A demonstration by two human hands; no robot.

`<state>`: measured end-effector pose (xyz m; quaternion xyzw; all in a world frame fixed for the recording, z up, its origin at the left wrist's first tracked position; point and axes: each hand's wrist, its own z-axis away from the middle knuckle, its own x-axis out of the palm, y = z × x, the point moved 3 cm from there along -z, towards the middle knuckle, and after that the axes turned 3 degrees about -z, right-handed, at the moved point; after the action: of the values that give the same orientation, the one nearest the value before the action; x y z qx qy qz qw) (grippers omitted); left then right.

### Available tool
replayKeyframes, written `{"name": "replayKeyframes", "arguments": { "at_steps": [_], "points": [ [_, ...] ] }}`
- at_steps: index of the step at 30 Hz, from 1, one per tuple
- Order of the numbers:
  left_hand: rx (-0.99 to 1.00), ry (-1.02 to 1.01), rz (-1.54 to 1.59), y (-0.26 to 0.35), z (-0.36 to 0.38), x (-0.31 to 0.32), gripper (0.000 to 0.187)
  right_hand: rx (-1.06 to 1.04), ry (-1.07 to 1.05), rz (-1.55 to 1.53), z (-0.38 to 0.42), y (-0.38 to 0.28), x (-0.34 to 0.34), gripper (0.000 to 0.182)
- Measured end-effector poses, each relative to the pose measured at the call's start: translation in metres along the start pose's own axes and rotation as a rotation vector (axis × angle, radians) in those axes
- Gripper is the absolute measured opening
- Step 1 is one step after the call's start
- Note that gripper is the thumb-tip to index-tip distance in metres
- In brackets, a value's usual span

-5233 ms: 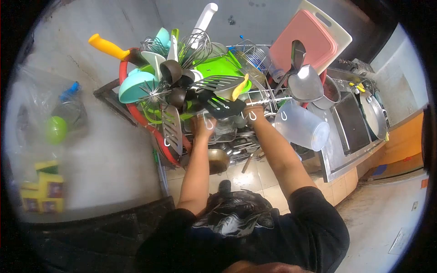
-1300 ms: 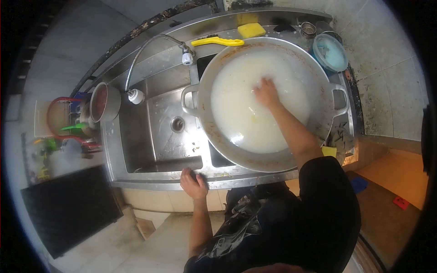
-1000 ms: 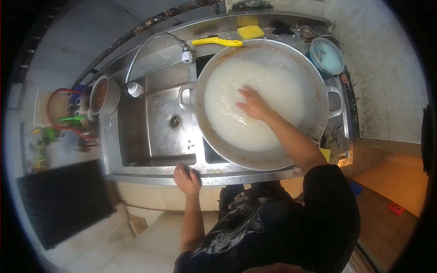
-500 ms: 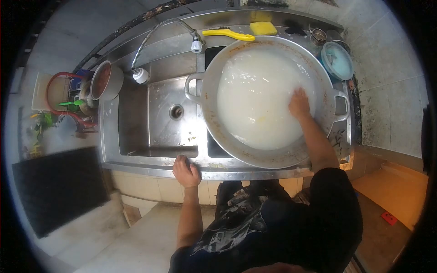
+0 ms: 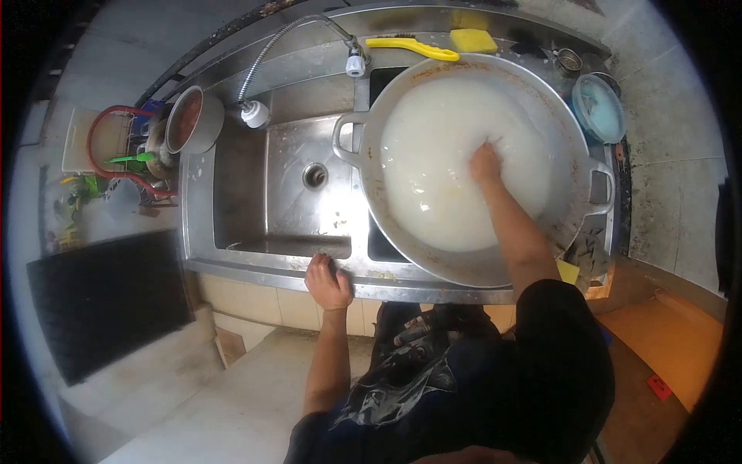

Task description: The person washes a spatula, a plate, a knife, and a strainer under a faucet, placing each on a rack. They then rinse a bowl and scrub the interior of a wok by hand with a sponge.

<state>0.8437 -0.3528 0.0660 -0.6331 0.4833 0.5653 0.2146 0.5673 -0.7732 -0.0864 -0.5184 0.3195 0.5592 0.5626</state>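
Note:
A big round metal pan (image 5: 576, 147) with two loop handles rests over the right part of the sink counter. Cloudy white liquid (image 5: 433, 162) fills much of it. My right hand (image 5: 485, 164) dips into this liquid near the middle, and its fingertips are hidden below the surface. What they touch, if anything, does not show. On the front edge of the steel sink (image 5: 290, 182) rests my left hand (image 5: 328, 284), palm down, its fingers laid over the rim and the thumb apart. It holds nothing.
A flexible faucet (image 5: 253, 112) arches over the left basin. Behind the pan lie a yellow-handled brush (image 5: 413, 48) and a yellow sponge (image 5: 473, 40). A blue tub (image 5: 599, 108) stands at the right. At the left are a metal pot (image 5: 202, 127) and a dish rack (image 5: 116, 143).
My right hand has moved left through the liquid, from the pan's right side towards its middle. My left hand stays on the sink edge. The whole view has shifted slightly.

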Motion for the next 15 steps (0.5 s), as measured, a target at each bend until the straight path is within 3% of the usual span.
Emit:
{"name": "replayKeyframes", "arguments": {
  "at_steps": [1, 2, 6, 8, 10, 12, 15],
  "points": [
    [0.006, 0.0, 0.001, 0.0, 0.0, 0.0, 0.043, -0.06, -0.187, 0.118, -0.004, -0.003, 0.017, 0.056],
    [0.012, -0.002, 0.003, 0.0, 0.001, 0.0, 0.043, -0.061, -0.195, 0.117, -0.001, -0.009, 0.022, 0.056],
    [0.023, 0.014, 0.001, 0.005, -0.004, -0.004, 0.042, -0.12, -0.115, -0.271, 0.02, -0.081, 0.014, 0.051],
    [0.034, 0.013, 0.005, 0.005, -0.004, -0.005, 0.042, -0.206, -0.116, -0.334, 0.047, -0.125, -0.017, 0.063],
    [0.033, 0.018, 0.0, 0.003, -0.004, -0.003, 0.043, -0.375, 0.102, -0.228, 0.056, -0.16, 0.011, 0.068],
    [0.033, 0.021, -0.007, 0.003, -0.002, -0.003, 0.043, -0.259, -0.162, -0.58, 0.086, -0.188, -0.004, 0.076],
    [0.035, 0.025, 0.006, 0.003, -0.004, -0.004, 0.043, -0.342, -0.15, -0.619, 0.112, -0.222, -0.003, 0.079]
  ]
}}
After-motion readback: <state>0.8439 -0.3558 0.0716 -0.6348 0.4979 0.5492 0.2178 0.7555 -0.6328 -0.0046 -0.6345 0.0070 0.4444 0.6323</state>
